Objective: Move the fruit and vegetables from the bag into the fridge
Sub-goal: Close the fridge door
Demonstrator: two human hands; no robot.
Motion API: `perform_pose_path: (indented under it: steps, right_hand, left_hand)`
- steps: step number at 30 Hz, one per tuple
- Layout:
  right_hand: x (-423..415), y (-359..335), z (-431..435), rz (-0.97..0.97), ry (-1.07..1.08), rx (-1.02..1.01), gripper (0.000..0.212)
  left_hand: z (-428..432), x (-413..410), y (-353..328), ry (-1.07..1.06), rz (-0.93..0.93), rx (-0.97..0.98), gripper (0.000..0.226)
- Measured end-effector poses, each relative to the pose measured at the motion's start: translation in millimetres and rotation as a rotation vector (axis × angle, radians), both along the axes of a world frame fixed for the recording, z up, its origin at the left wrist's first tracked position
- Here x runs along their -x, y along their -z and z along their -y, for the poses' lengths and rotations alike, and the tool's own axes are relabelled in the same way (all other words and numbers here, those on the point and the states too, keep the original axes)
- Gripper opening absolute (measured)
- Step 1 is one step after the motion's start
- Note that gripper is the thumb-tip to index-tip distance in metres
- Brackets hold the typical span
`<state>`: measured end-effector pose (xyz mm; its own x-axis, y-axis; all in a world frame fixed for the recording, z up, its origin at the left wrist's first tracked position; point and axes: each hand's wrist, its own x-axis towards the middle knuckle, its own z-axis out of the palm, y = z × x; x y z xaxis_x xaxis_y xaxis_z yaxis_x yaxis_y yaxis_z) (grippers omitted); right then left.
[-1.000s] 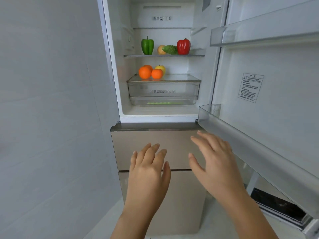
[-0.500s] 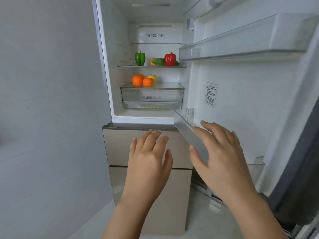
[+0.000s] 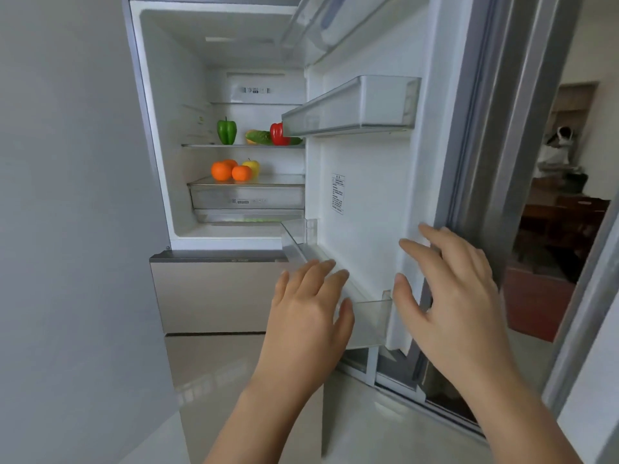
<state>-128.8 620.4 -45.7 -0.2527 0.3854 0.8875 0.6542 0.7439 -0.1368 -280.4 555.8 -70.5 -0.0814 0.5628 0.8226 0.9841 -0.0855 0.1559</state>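
Both hands reaching toward the open fridge door, holding nothing
The right hand, spread wide, is sitting nearest the door's upright outer edge; the left hand, flat and relaxed, is hovering before the door's lower bin; the green pepper, red pepper and oranges are resting on shelves left of the door, beyond both hands

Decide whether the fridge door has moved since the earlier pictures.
Yes. The fridge door swung toward shut; its upper bin now covers part of the red pepper.
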Motion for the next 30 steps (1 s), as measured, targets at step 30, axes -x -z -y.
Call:
perform_pose_path:
  steps: [30]
  right_hand:
    - [2.4,41.0,-20.7,0.04,0.164,-0.174,0.05]
  left_hand:
    - [13.8,2.1,49.0,-0.075,0.053,0.059,0.036]
